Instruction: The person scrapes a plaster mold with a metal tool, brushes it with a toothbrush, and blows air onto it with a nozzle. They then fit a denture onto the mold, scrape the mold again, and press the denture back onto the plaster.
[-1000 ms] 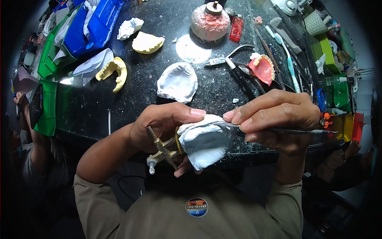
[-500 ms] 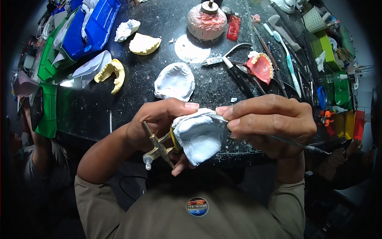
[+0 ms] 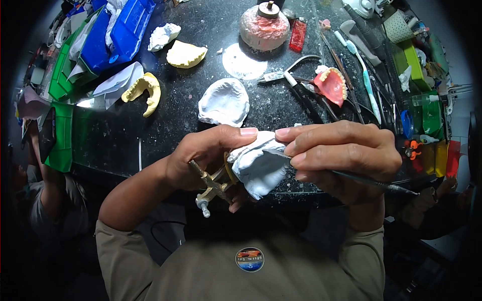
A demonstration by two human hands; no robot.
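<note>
A: What are the hands doing?

B: The left hand (image 3: 196, 150) is curled around the white plaster cast (image 3: 263, 173), thumb along its upper edge and fingers underneath. The right hand (image 3: 351, 150) pinches a slim metal tool (image 3: 396, 188), its flat blade lying against the cast near the upper edge.

A: So where's the cast exactly?

B: Held up between both hands, at the near edge of the dark worktop (image 3: 110, 135). A brass-coloured frame (image 3: 213, 186) is joined to its left side.

A: And beyond the hands?

B: A second white cast (image 3: 224, 103) lies just past them. Farther left are a yellow horseshoe-shaped model (image 3: 153, 95), a yellow half-round piece (image 3: 187, 54) and a white lump (image 3: 164, 36). To the right sit a pink denture (image 3: 330, 88) and a toothbrush (image 3: 365, 75).

A: Around the edges?

B: A blue bin (image 3: 131, 35) and a green bin (image 3: 63, 130) on the left, with another person in the dimness beside them.

A: Textures?

B: The held cast is matte, with a ragged rim and a smoother face. The worktop is speckled with pale crumbs. A rounded pot (image 3: 264, 32) wears a rough pink crust, beside a glossy red block (image 3: 297, 35).
</note>
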